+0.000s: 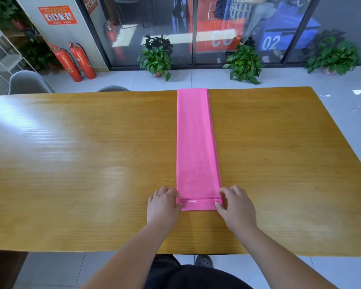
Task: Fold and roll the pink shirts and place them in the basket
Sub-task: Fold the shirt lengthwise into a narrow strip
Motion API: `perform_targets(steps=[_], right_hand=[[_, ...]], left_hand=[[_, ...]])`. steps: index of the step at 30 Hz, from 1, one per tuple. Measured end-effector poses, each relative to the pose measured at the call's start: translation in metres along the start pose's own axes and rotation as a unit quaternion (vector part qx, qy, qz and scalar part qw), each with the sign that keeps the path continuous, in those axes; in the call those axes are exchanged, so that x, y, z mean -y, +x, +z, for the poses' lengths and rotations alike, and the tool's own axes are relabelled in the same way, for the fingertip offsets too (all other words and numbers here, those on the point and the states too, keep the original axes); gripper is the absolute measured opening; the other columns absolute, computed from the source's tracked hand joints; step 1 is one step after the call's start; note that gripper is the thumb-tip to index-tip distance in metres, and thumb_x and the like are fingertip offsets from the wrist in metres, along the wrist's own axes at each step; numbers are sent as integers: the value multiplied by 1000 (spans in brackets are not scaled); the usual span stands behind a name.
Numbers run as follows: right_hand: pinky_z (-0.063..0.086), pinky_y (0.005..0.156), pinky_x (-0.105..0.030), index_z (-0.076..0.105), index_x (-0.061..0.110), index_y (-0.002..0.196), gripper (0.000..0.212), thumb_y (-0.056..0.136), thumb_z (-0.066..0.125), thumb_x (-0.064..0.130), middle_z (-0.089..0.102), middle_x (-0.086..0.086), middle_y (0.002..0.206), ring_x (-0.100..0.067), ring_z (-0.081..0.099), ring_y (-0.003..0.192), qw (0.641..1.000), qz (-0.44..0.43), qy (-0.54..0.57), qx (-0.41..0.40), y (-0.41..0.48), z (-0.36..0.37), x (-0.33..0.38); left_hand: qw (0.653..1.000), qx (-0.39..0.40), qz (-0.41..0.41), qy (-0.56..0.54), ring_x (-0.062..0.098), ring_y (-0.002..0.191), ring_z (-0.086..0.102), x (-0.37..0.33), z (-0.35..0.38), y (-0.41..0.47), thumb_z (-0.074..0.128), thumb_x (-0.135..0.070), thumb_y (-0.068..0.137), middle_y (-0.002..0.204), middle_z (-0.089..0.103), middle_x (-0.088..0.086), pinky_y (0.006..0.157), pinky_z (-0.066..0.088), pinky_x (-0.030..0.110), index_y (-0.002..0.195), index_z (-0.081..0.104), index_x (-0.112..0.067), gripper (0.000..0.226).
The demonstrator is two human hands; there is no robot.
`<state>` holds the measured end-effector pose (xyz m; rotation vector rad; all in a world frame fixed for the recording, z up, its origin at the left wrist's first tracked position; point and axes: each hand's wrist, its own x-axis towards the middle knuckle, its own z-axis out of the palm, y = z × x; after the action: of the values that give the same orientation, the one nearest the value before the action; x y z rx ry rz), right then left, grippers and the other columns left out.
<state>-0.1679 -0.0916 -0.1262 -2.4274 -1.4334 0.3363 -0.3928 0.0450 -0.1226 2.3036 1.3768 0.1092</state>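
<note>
Head view, edges: bare wood is left on both sides across the table (pixel 81 163).
Room: tiled floor, potted plants (pixel 156 57) and fire extinguishers (pixel 79 61) are seen beyond.
Task item: pink shirt (pixel 197 147), folded into a narrow strip, is laid from the far edge to the hands.
Grip: its near corners are pinched by left hand (pixel 163 205) and right hand (pixel 236 205).

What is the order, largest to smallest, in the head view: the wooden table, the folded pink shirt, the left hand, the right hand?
1. wooden table
2. pink shirt
3. left hand and right hand look alike; unranked.
</note>
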Motion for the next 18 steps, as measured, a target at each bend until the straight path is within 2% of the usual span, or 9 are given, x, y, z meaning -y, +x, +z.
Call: perform_targets(steps=[2,4,6,9,12,14,15,18], right_hand=[[48,76,-34,69,32,111,27,87,80,31,53,11,107,-17,50,98,994,-72,-72,-35,2,6,1],[44,74,-37,75,24,99,26,79,85,12,59,6,107,-23,51,96,974,-170,-134,-61,1,10,-3],[43,70,-39,75,18,94,24,78,79,0,65,4,102,-25,53,92,957,-223,-165,-85,-4,13,-9],[45,69,-41,75,15,115,32,92,57,2,70,3,113,-27,58,94,945,-253,-179,-106,-17,20,-24],[48,73,-41,71,17,132,34,104,53,24,67,4,132,-25,61,100,944,-259,-177,-99,-24,25,-35],[49,73,-39,71,20,133,33,104,58,27,66,7,134,-23,62,100,952,-244,-161,-90,-22,25,-36],[49,73,-39,71,21,132,32,101,66,23,67,8,133,-23,61,100,956,-236,-153,-84,-21,25,-36],[51,71,-36,73,23,128,46,85,86,11,69,10,127,-21,62,99,971,-196,-123,-54,-14,25,-34]], left_hand=[[994,-23,78,72,18,99,52,1,4,-1,82,-25,86,107,54,-11,86,45,35,105,68,-33,25],[968,-33,193,158,22,94,51,7,13,-6,84,-5,72,103,55,-7,78,46,37,98,70,-26,36],[951,-48,244,183,23,94,53,13,19,-12,80,1,70,104,59,-6,77,46,38,100,70,-24,41],[950,-76,256,160,22,100,57,23,23,-22,75,-3,81,118,64,-9,79,47,38,119,69,-25,44],[952,-84,259,139,20,107,60,27,20,-30,66,-30,98,130,64,-13,83,50,37,128,67,-28,29],[959,-79,241,127,18,108,60,27,19,-30,66,-37,99,130,65,-15,85,51,36,128,67,-31,30],[963,-79,229,119,18,107,60,26,21,-28,67,-34,99,127,66,-16,84,50,36,126,68,-31,28],[977,-77,175,90,18,100,61,22,22,-19,66,-28,101,115,68,-17,83,49,34,125,70,-32,24]])
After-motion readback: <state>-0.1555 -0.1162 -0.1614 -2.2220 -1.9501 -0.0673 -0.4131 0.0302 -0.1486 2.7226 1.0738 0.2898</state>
